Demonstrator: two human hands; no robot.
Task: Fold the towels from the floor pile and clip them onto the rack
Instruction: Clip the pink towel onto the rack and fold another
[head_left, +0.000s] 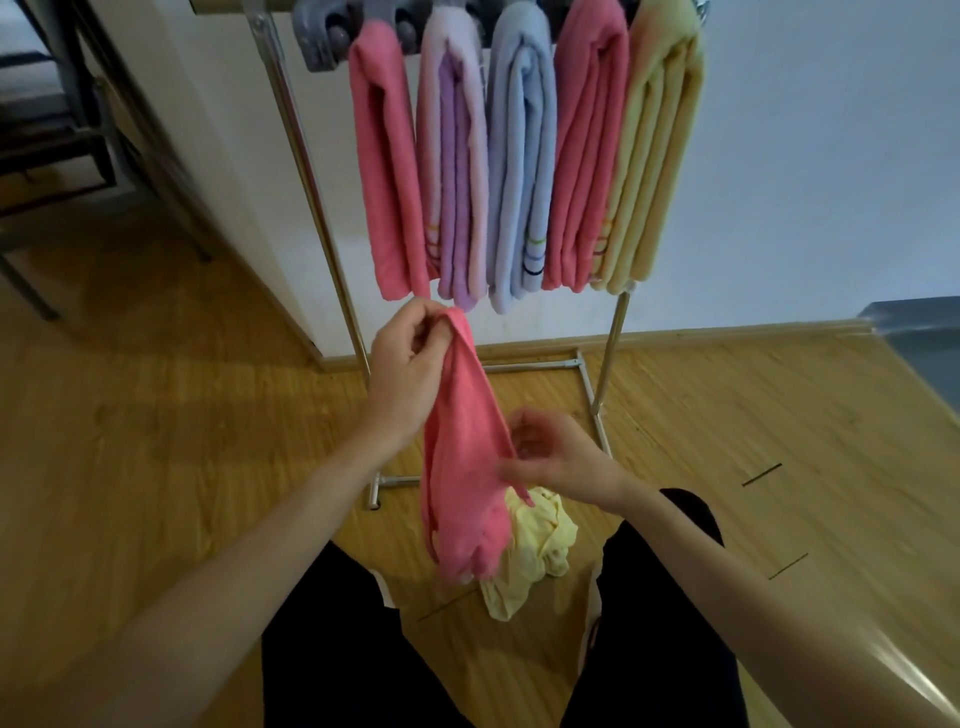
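Observation:
A pink towel (462, 467) hangs in front of me, bunched lengthwise. My left hand (410, 364) grips its top end, just below the hanging towels. Lower down, my right hand (556, 457) pinches the towel's right edge with curled fingers. On the floor between my legs lies a crumpled yellow towel (535, 545), partly hidden behind the pink one. Several folded towels hang on the metal rack (306, 171): pink (387, 171), lilac (457, 171), light blue (522, 171), another pink (584, 156) and yellow (649, 166). Grey clips (322, 36) sit at the rack's top left.
The rack's base bars (587, 384) lie on the wooden floor just beyond the pile. A white wall stands behind the rack. Dark metal furniture (62, 130) is at the far left, and a grey object (924, 343) is at the right edge. My dark-trousered legs flank the pile.

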